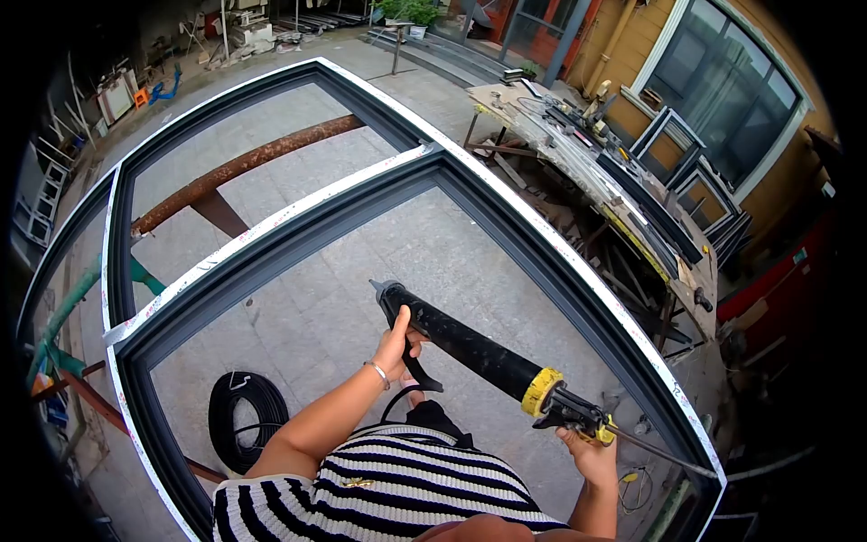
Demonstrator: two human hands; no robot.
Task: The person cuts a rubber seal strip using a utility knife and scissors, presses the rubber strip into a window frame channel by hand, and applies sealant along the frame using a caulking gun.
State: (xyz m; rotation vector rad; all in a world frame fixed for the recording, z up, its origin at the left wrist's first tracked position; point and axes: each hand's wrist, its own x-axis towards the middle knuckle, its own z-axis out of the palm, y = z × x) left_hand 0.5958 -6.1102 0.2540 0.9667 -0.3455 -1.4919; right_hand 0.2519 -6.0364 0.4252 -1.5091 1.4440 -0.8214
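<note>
A long black caulking gun lies slantwise in front of me, its grey nozzle pointing up and left. My left hand is closed at the front of the barrel, near the nozzle. A black strip hangs beside that hand; whether the fingers hold it too I cannot tell. At the rear, below the yellow collar, my right hand grips the gun's handle, with its fingers partly hidden. Around the gun stretches a large window frame with white edges and dark inner channels.
A coil of black cord lies on the paving inside the frame, left of me. A rusty pipe and a green support show through the frame. To the right stands a cluttered workbench, with small window frames behind it.
</note>
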